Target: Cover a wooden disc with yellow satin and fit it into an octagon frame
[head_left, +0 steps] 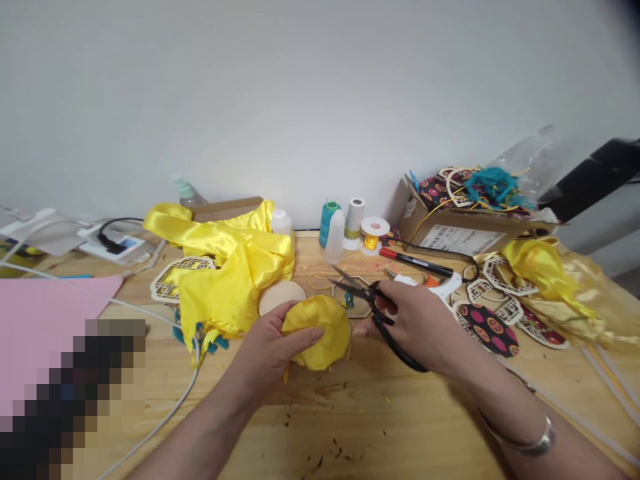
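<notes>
Holding in the left hand (274,341) a round piece of bright yellow, shiny cloth (325,327), pinching it firmly with the thumb on the upper face and the other fingers underneath. Raising it a little above the pale wooden table (310,433), near the middle, with wrinkles along the edge and some loose yellow-orange threads hanging from the lower side. Grasping in the right hand (417,320) a pair of black-handled scissors with dark metal blades (367,292), with fingers wrapped around the handles. Pointing the blades away and to the left, slightly parted, beyond the upper right edge of the round cloth; cannot tell whether touching it. Wearing on the right wrist a silver open bracelet (543,440). Seeing, just behind the left hand, a flat beige disc (283,295), and beside that a loose heap of yellow satin-like fabric (235,260), with a pale lattice frame (164,280) at its left side. Seeing farther back a teal spool of thread (326,223) and a whitish translucent bottle (334,245), and, toward the right, a black marker with red cap (420,262) lying before an overfilled brown cardboard box (460,233).
</notes>
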The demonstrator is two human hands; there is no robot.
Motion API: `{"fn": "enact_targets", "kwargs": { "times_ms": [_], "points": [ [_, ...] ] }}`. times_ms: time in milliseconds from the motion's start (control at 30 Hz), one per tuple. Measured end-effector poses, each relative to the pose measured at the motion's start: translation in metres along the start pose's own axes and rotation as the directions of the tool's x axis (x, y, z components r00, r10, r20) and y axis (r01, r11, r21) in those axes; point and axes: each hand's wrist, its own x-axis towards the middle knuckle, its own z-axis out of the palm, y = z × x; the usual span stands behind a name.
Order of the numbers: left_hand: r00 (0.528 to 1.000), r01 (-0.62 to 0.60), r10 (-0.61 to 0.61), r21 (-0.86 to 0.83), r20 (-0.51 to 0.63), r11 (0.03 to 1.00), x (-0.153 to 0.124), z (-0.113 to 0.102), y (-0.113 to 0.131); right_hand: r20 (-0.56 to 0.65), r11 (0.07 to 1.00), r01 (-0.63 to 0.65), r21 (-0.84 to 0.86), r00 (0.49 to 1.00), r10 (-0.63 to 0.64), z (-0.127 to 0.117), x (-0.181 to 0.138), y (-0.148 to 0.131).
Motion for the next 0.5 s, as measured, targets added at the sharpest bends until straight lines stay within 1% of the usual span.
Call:
{"fn": "enact_targets", "kwargs": {
  "times_ms": [67, 133, 233, 300, 367, 500],
  "points": [
    [1.000, 0.008, -0.008, 0.001, 0.008, 1.000, -0.001, 0.000, -0.001, -0.002, 0.975, -0.030, 0.220, 1.000, 0.031, 0.002, 0.002, 0.003],
    [0.999, 0.020, -0.020, 0.003, 0.026, 1.000, -0.002, 0.000, -0.001, -0.037, 0.910, -0.019, 0.415, 0.999, 0.038, 0.006, 0.004, 0.004],
    [0.996, 0.051, -0.052, 0.021, 0.076, 0.998, -0.004, 0.001, -0.003, -0.091, 0.798, 0.043, 0.601, 0.996, 0.015, 0.014, 0.004, 0.004],
    [0.992, 0.067, -0.070, 0.034, 0.101, 0.997, -0.005, 0.003, -0.003, -0.086, 0.729, 0.085, 0.679, 0.996, -0.036, 0.018, 0.003, 0.002],
    [0.990, 0.074, -0.079, 0.046, 0.116, 0.996, -0.005, 0.005, -0.003, -0.057, 0.683, 0.088, 0.725, 0.996, -0.067, 0.019, 0.002, -0.001],
    [0.988, 0.078, -0.086, 0.067, 0.128, 0.995, -0.005, 0.007, -0.002, 0.000, 0.679, 0.042, 0.733, 0.998, -0.062, 0.013, 0.001, -0.007]
  ]
}}
